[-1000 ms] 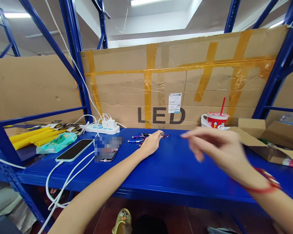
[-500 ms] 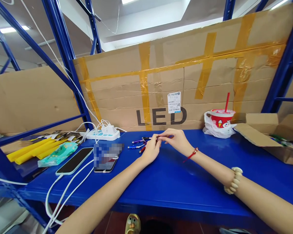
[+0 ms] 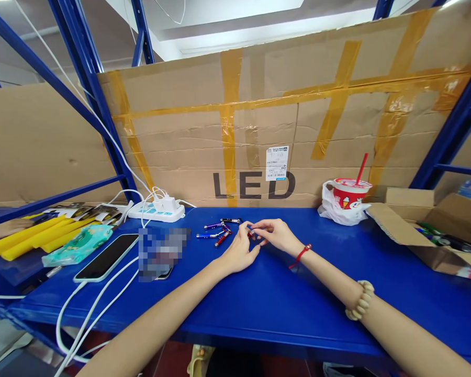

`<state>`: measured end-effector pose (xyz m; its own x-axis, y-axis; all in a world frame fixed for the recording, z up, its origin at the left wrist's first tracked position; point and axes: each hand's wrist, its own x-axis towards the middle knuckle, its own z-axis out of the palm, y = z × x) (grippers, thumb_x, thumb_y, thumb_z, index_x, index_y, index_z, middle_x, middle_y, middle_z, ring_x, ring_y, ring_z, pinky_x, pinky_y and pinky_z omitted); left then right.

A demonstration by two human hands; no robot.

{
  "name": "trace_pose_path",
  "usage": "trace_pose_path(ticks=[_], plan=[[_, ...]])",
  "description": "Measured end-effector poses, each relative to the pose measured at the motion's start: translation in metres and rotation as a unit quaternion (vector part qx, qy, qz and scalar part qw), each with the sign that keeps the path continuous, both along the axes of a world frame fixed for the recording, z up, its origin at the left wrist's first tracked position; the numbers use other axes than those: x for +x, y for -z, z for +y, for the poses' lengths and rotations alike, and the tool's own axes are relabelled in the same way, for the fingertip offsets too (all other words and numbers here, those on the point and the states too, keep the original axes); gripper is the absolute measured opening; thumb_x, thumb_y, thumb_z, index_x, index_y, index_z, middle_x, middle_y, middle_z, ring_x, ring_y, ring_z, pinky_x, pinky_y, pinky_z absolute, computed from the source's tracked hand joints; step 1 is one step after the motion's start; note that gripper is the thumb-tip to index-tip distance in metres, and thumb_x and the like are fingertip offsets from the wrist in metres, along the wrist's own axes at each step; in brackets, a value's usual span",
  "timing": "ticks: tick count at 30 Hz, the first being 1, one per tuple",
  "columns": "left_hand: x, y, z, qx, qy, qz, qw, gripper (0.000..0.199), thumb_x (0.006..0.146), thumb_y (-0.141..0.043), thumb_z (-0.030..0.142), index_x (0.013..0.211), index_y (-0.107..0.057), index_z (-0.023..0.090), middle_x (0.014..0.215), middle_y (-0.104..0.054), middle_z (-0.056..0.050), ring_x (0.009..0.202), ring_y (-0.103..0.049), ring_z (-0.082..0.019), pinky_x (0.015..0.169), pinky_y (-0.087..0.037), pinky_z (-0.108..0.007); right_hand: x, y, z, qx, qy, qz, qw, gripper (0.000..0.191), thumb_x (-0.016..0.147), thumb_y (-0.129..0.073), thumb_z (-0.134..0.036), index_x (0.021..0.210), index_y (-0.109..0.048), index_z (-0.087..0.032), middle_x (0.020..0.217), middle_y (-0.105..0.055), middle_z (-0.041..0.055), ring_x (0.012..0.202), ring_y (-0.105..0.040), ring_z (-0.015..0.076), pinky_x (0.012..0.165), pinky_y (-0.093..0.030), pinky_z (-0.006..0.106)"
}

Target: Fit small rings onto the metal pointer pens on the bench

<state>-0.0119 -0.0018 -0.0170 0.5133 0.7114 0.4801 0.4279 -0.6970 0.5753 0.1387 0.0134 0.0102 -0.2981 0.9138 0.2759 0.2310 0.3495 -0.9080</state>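
Note:
My left hand is closed around a small dark-red metal tube, mostly hidden by the fingers. The fingers of my right hand pinch at the same piece from the right, the two hands' fingertips meeting. Just left of them, several slim metal tubes like keychain flashlights lie grouped on the blue tabletop: a black one, a purple one, a blue one and a red one.
A white power strip with plugs and cables, a phone and yellow rolls are on the left. On the right stand a red cup in a plastic bag and an open carton. Taped cardboard rises behind.
Both hands stay together at the small tube, slightly lower, and my left hand's fingers are now more spread below it. The camera view has shifted a little. The loose tubes lie still.

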Motion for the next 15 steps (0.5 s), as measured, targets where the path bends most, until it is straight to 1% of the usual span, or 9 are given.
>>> trace_pose_path(ticks=[2, 4, 6, 7, 9, 10, 12, 14, 15], plan=[[-0.003, -0.001, -0.002, 0.028, -0.022, 0.029, 0.999, 0.049, 0.077, -0.048, 0.022, 0.118, -0.021, 0.015, 0.118, -0.039, -0.016, 0.111, -0.041, -0.023, 0.093, -0.036, -0.043, 0.001, -0.002, 0.000, 0.020, 0.026, -0.018, 0.999, 0.016, 0.072, -0.059, -0.024, 0.082, -0.065, -0.015, 0.071, -0.066, 0.0024, 0.059, -0.063, 0.0127, 0.049, -0.054, 0.020], [-0.005, -0.008, -0.003, 0.055, -0.040, 0.059, 0.996, 0.049, 0.077, -0.048, 0.026, 0.118, -0.025, 0.015, 0.119, -0.040, -0.016, 0.112, -0.040, -0.023, 0.093, -0.036, -0.042, 0.003, -0.004, 0.001, 0.039, 0.054, -0.041, 0.997, 0.014, 0.073, -0.056, -0.020, 0.083, -0.065, -0.015, 0.072, -0.066, 0.0026, 0.053, -0.061, 0.0107, 0.047, -0.053, 0.019], [-0.005, -0.021, -0.004, 0.098, -0.069, 0.086, 0.989, 0.043, 0.077, -0.049, 0.027, 0.115, -0.033, 0.016, 0.116, -0.044, -0.014, 0.110, -0.041, -0.024, 0.092, -0.036, -0.042, 0.006, -0.007, 0.003, 0.062, 0.075, -0.060, 0.993, 0.014, 0.075, -0.054, -0.017, 0.083, -0.065, -0.015, 0.076, -0.065, 0.0035, 0.051, -0.061, 0.0102, 0.045, -0.052, 0.018], [-0.005, -0.031, -0.006, 0.120, -0.077, 0.099, 0.985, 0.035, 0.078, -0.047, 0.028, 0.111, -0.040, 0.017, 0.113, -0.047, -0.012, 0.106, -0.043, -0.023, 0.090, -0.037, -0.041, 0.007, -0.009, 0.003, 0.076, 0.086, -0.074, 0.991, 0.014, 0.075, -0.054, -0.015, 0.084, -0.065, -0.014, 0.080, -0.065, 0.0044, 0.051, -0.060, 0.0100, 0.044, -0.051, 0.019], [-0.001, -0.051, -0.013, 0.158, -0.080, 0.107, 0.978, 0.019, 0.081, -0.041, 0.028, 0.094, -0.051, 0.019, 0.103, -0.053, -0.008, 0.097, -0.048, -0.021, 0.086, -0.039, -0.039, 0.012, -0.012, 0.004, 0.102, 0.106, -0.108, 0.983, 0.016, 0.077, -0.052, -0.014, 0.086, -0.065, -0.013, 0.084, -0.064, 0.0055, 0.049, -0.059, 0.0093, 0.044, -0.050, 0.019], [0.000, -0.061, -0.020, 0.168, -0.070, 0.101, 0.978, 0.019, 0.082, -0.038, 0.028, 0.085, -0.054, 0.019, 0.095, -0.057, -0.006, 0.091, -0.051, -0.020, 0.083, -0.041, -0.038, 0.014, -0.014, 0.004, 0.117, 0.114, -0.131, 0.978, 0.016, 0.078, -0.051, -0.014, 0.086, -0.065, -0.013, 0.086, -0.064, 0.0058, 0.048, -0.059, 0.0088, 0.044, -0.049, 0.019], [0.001, -0.077, -0.043, 0.170, -0.044, 0.060, 0.983, 0.026, 0.083, -0.035, 0.028, 0.073, -0.058, 0.020, 0.079, -0.060, -0.004, 0.078, -0.054, -0.018, 0.077, -0.044, -0.036, 0.018, -0.019, 0.004, 0.147, 0.130, -0.180, 0.964, 0.017, 0.079, -0.050, -0.014, 0.087, -0.065, -0.014, 0.088, -0.063, 0.0060, 0.049, -0.058, 0.0084, 0.048, -0.049, 0.020], [-0.005, -0.083, -0.077, 0.143, -0.019, 0.016, 0.989, 0.036, 0.083, -0.031, 0.028, 0.062, -0.060, 0.024, 0.065, -0.061, -0.002, 0.065, -0.055, -0.016, 0.068, -0.047, -0.036, 0.021, -0.023, 0.002, 0.172, 0.144, -0.224, 0.948, 0.016, 0.080, -0.050, -0.013, 0.086, -0.065, -0.015, 0.090, -0.062, 0.0056, 0.054, -0.059, 0.0090, 0.053, -0.048, 0.020], [-0.010, -0.082, -0.097, 0.132, -0.014, 0.005, 0.991, 0.038, 0.082, -0.031, 0.029, 0.061, -0.062, 0.028, 0.062, -0.061, 0.000, 0.061, -0.056, -0.017, 0.062, -0.048, -0.037, 0.021, -0.025, 0.000, 0.179, 0.147, -0.243, 0.942, 0.016, 0.080, -0.051, -0.012, 0.085, -0.065, -0.016, 0.089, -0.062, 0.0052, 0.057, -0.059, 0.0096, 0.055, -0.048, 0.020]])
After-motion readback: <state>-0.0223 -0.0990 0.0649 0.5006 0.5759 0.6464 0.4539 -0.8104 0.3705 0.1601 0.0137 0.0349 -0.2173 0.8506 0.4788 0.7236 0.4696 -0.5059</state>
